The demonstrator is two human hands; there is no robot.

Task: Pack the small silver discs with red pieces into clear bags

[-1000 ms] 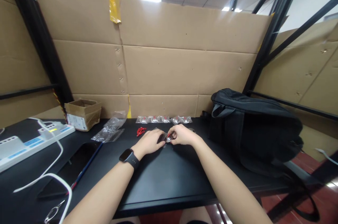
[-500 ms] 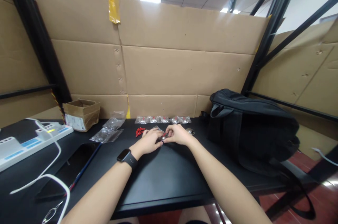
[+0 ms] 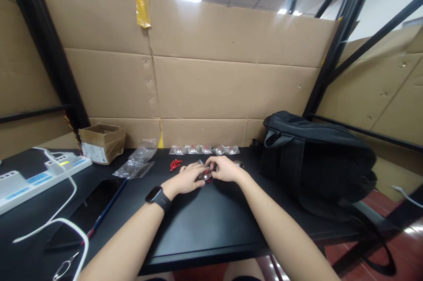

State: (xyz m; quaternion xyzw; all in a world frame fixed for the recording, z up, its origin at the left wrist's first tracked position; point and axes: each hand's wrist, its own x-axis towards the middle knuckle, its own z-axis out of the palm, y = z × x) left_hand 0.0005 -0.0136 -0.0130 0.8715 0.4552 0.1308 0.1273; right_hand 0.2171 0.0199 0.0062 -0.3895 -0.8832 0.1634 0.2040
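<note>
A shiny round metal piece with a bit of red cord on it is between my two hands, low over the black tabletop. My left hand, with a dark watch on the wrist, has its thumb and fingers closed about the left side of the piece. On the other side, the bent fingers of my right hand pinch at its right edge. Fingers partly cover the piece. Left of my hands lies a small bundle of red cords. Another round metal piece shows partly behind my right hand.
Several clear-bagged round metal pieces line the back by the cardboard wall. Empty plastic bags, a small cardboard box, a power strip and a dark phone-like slab sit left. A black backpack stands right.
The metal piece has tilted so more of its shiny face shows, with red cord visible below it. My right fingers have shifted slightly on its edge.
</note>
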